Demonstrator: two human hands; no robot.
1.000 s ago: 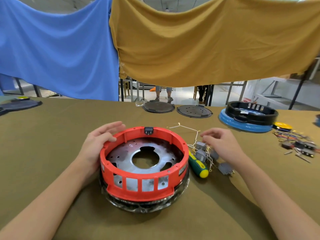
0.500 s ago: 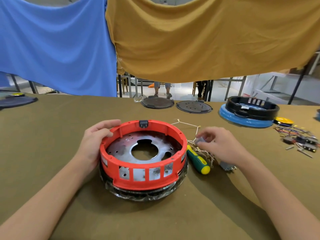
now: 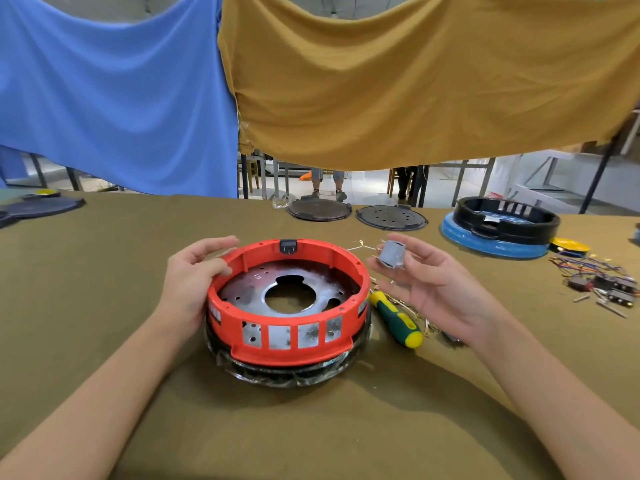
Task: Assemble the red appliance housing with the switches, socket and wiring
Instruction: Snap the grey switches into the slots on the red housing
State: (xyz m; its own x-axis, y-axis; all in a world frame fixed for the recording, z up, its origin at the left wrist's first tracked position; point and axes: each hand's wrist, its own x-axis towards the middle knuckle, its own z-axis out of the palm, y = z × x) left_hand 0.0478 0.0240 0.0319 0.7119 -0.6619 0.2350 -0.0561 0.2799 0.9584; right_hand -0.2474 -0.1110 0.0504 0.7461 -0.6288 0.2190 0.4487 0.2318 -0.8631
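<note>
Red housing [image 3: 287, 327] gripped left, right hand [image 3: 436, 285] holding switch [image 3: 391, 255]

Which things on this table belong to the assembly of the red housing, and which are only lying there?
For the job:
red housing, steadied by the left hand
grey switch, held in the right hand
screwdriver
loose wires with dark switches

Lying about:
two dark round plates
black ring on blue base
yellow disc
</note>
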